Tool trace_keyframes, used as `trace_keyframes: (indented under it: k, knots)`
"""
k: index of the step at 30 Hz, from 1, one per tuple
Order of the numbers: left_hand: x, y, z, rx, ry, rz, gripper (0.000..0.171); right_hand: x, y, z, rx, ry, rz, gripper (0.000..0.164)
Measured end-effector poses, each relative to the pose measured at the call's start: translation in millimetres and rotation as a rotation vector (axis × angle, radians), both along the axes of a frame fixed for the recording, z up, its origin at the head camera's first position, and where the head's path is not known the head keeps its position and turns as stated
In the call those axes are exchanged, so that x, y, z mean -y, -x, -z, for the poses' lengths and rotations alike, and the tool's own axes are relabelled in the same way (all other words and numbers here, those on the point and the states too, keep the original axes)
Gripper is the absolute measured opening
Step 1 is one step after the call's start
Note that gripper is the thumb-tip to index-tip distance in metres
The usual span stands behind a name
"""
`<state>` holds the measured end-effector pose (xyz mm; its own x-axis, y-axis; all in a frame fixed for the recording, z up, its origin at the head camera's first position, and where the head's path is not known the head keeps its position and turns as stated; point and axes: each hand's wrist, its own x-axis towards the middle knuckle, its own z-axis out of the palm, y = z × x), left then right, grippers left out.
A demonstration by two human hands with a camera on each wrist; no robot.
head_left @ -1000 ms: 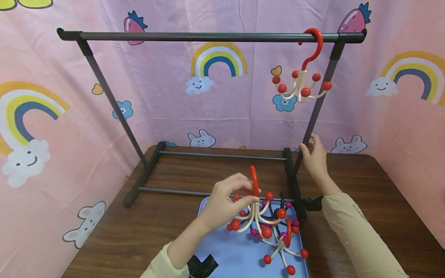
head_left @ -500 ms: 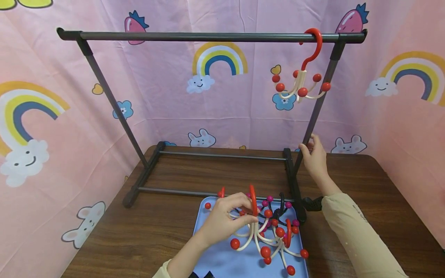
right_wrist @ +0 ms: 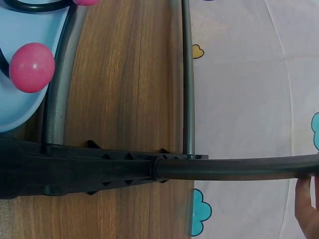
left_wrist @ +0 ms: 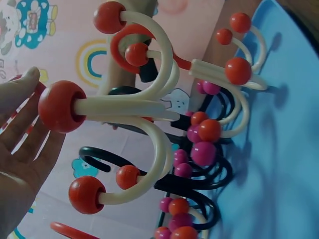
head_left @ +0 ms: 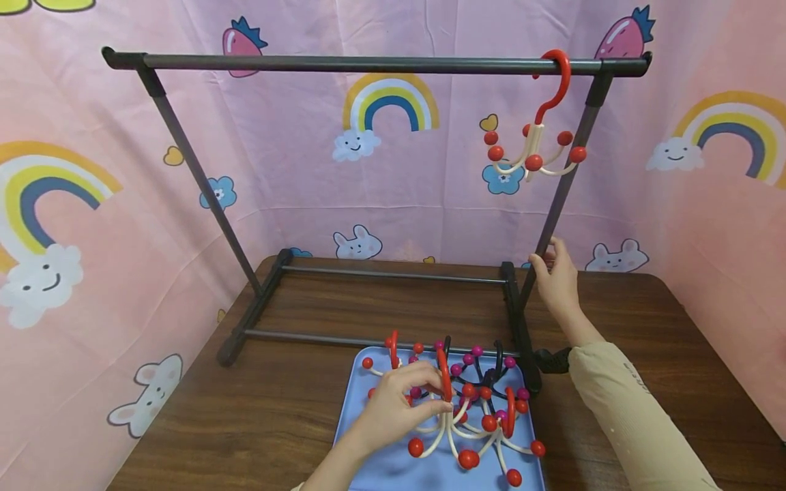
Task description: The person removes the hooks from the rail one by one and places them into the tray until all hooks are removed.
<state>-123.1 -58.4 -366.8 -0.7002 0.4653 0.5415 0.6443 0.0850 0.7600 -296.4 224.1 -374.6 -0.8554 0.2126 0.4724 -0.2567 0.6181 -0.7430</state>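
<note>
My left hand (head_left: 399,402) pinches the red hook of a white claw-shaped hanger (head_left: 447,419) with red ball tips, low over the blue tray (head_left: 393,474). In the left wrist view, this hanger (left_wrist: 124,107) appears close up beside the hand (left_wrist: 22,149); whether it touches the tray is unclear. My right hand (head_left: 557,279) holds the right post (head_left: 560,198) of a black metal rack, thumb and fingers around it. At the right wrist view's edge, only part of that hand (right_wrist: 306,206) shows against the post (right_wrist: 239,168). From the rack's top bar (head_left: 344,63) hangs a similar red-and-white hanger (head_left: 533,146).
Other hangers crowd the tray: a red-and-white one (head_left: 500,433) at right, another red hook (head_left: 394,349) at the back left, and black ones (head_left: 489,377) with magenta balls behind. The rack's foot (head_left: 522,341) stands along the tray's right side on a wooden table (head_left: 184,416).
My left hand has moved down with its hanger, closer to the tray, uncovering more of the hangers behind. The hanger on the bar sways slightly. My right hand stays on the post.
</note>
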Motion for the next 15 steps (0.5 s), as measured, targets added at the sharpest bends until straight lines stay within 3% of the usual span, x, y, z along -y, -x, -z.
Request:
trace_keyframes:
  k: [5,9,15]
  knots:
    - [0.4,-0.9,10.5,-0.032,0.033,-0.030,0.009,-0.6,1.0,1.3,-0.003,0.003,-0.004,0.032]
    - [2.1,-2.5,18.5,-0.003,0.072,-0.062,0.011,-0.4,1.1,1.8,-0.001,0.002,-0.002,0.032]
    - [3.1,-2.6,23.4,0.000,0.029,-0.063,0.009,0.0,0.9,1.0,0.001,0.010,0.002,0.032]
